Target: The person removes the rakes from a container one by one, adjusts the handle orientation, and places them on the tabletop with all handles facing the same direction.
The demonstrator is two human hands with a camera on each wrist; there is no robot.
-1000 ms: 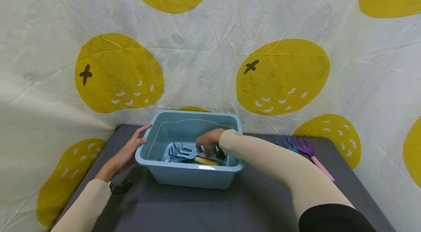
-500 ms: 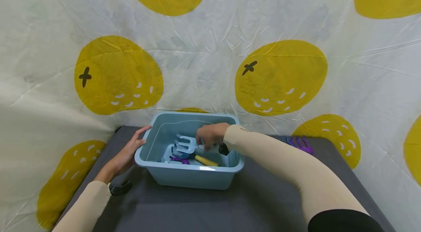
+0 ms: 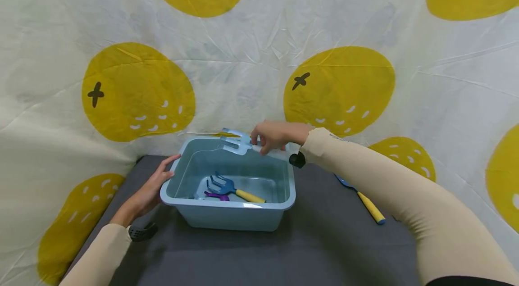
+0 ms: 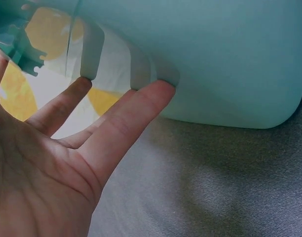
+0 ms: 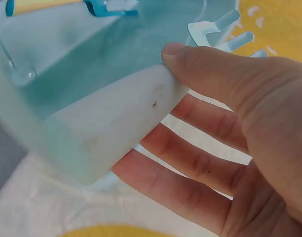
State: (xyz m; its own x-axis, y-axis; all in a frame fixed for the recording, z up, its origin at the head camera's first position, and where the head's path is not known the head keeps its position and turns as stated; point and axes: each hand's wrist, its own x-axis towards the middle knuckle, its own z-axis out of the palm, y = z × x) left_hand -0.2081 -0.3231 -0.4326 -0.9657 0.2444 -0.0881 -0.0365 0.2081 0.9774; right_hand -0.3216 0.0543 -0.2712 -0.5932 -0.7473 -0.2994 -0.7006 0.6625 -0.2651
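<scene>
My right hand grips the white handle of a light blue hand fork, held above the far right part of a light blue plastic tub. The fork's tines point left. My left hand touches the tub's left end; in the left wrist view its straight fingers rest against the outer wall. Inside the tub lies a blue hand rake with a yellow handle. A purple tool head shows partly beside it, the rest hidden by the front wall.
On the dark grey tabletop, right of the tub, lies a blue tool with a yellow handle, its head partly hidden by the right forearm. A white cloth with yellow fruit prints hangs behind the table.
My right hand has lifted the light blue fork up out of the tub, uncovering the blue rake. My left hand stays at the tub's left end. The view has shifted slightly.
</scene>
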